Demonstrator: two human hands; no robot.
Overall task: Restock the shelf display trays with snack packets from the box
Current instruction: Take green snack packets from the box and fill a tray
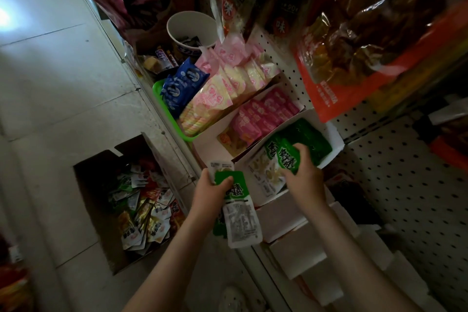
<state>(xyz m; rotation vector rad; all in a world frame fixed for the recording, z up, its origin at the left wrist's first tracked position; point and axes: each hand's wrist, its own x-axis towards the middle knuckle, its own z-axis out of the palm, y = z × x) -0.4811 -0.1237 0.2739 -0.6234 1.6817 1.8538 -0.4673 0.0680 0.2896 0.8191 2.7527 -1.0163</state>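
My left hand grips a small stack of green-and-white snack packets in front of the shelf edge. My right hand holds a green packet inside a white display tray that has more green packets standing in it. On the floor to the left, a brown cardboard box holds several loose mixed snack packets.
Beside the green tray stands a white tray of pink packets, then a green basket with blue and pink-yellow bags. A white paper tub stands behind. Large orange bags hang over the pegboard. White boxes line the lower shelf.
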